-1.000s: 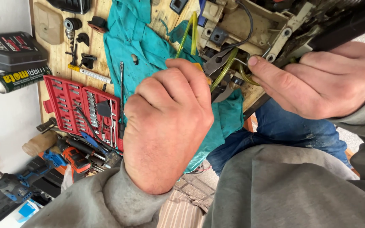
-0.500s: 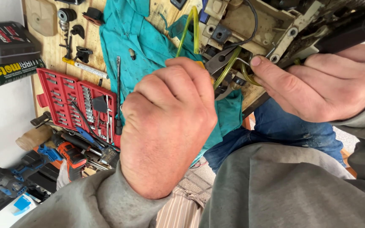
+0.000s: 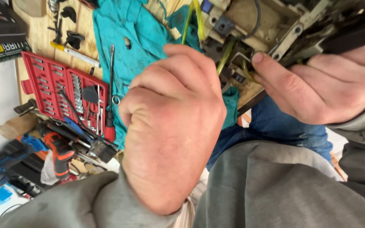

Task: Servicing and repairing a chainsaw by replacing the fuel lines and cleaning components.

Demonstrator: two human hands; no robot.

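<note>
Nearest to us, our left hand (image 3: 170, 126) is curled into a loose fist with its back to the camera; we cannot tell what, if anything, its hidden fingers pinch, though they point at the yellow-green translucent hoses (image 3: 224, 57). Our right hand (image 3: 322, 84) wraps narrowly around the dirty beige plastic-and-metal machine housing (image 3: 258, 21), thumb tip pressed just beside a hose loop. To work this well, we judge that we should keep the right hand bracing the housing firmly and move the thin hoses gently, without kinking them against the metal edges.

The housing sits at the top right, resting on the pale wooden tabletop (image 3: 81, 25) above our knees. It looks grimy, with bolts, a black cable and dark fittings exposed.

Behind the left hand a crumpled teal cloth (image 3: 136, 38) lies under the housing's edge. Further left a red-handled screwdriver (image 3: 110, 97) lies beside an open red plastic socket-set case (image 3: 55, 88).
</note>
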